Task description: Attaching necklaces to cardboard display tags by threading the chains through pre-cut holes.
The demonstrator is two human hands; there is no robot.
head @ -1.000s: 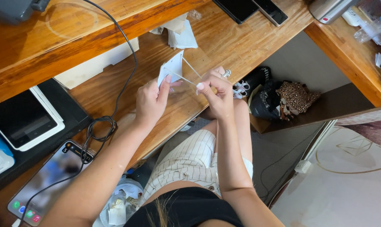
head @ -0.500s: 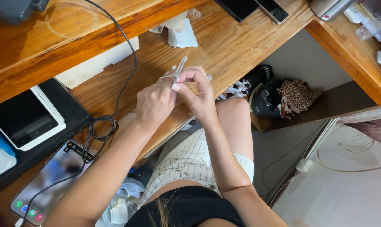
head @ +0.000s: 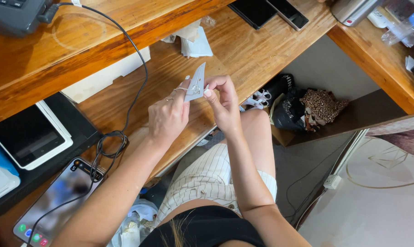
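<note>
Both hands pinch a small white jewelry card above the wooden desk: left hand fingertips closed on its lower edge and thin chain, right hand gripping the side. Best to keep the card steady and thread the chain slowly, avoiding tangles.

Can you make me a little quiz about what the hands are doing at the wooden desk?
1. True or false: both hands hold the small white card.
2. What lies on the desk just beyond the card? A) crumpled tissue B) a banana
3. Which hand is nearer the black cable?

Key: 1 true; the left hand and the right hand both pinch it. 2 A. 3 the left hand.
</note>
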